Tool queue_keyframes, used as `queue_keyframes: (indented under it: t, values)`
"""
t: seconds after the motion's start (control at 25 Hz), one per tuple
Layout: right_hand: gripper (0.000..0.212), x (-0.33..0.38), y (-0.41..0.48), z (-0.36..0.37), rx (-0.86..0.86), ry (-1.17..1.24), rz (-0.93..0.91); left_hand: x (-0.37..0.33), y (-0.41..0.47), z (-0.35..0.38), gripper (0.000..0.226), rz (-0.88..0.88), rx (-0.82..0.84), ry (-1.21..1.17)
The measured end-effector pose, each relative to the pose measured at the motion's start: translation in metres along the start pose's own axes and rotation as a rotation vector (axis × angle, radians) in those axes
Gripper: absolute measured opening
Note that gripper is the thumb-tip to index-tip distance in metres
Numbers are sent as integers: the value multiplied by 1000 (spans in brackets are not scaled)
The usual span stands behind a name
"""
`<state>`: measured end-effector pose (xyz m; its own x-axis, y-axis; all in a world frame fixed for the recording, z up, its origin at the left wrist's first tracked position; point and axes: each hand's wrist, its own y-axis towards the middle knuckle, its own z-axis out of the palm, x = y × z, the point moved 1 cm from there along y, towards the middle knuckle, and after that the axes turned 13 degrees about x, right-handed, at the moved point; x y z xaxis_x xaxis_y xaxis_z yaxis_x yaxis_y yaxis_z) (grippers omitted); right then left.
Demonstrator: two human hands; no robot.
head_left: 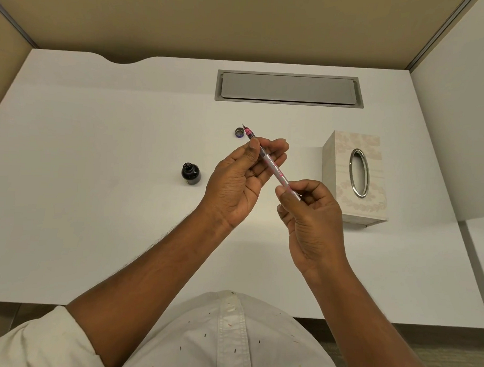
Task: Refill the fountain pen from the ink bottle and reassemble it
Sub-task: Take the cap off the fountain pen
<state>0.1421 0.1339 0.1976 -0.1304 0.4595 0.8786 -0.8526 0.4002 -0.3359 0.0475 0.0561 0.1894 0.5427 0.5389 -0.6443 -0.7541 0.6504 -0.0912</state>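
Observation:
Both hands hold a slim fountain pen (272, 164) with a pink grip and a grey barrel above the white desk (95, 204); its nib points away, up and to the left. My left hand (241, 180) pinches the pen near the grip between thumb and fingers. My right hand (311, 214) grips the rear end of the barrel. A small dark ink bottle (191, 174) stands uncapped on the desk, left of my left hand. Its cap (239, 132) lies beyond the nib, open side up.
A pale patterned tissue box (354, 177) with an oval metal-rimmed opening stands to the right of my hands. A grey cable hatch (289, 88) is set into the desk at the back. Beige partition walls enclose the desk.

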Motion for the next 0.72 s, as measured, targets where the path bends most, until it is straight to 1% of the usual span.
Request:
queue_keyframes:
  t: [0.08, 0.12, 0.2, 0.24, 0.36, 0.48, 0.72]
  values:
    - [10, 1, 1, 2, 42, 89, 56, 0, 0, 0, 26, 6, 3, 3]
    - [13, 1, 0, 3, 77, 126, 96, 0, 1, 0, 27, 10, 7, 4]
    - [27, 2, 1, 4, 125, 126, 144, 0, 1, -1, 27, 9, 14, 12]
    - [27, 2, 1, 3, 120, 108, 137, 0, 1, 0, 27, 5, 16, 18]
    - [11, 2, 1, 2, 72, 99, 80, 1, 1, -1, 28, 3, 5, 9]
    - [15, 2, 0, -2, 17, 79, 29, 0, 3, -1, 27, 4, -19, -29]
    - [18, 3, -2, -6, -13, 125, 18, 0, 7, 0, 24, 4, -31, -42]
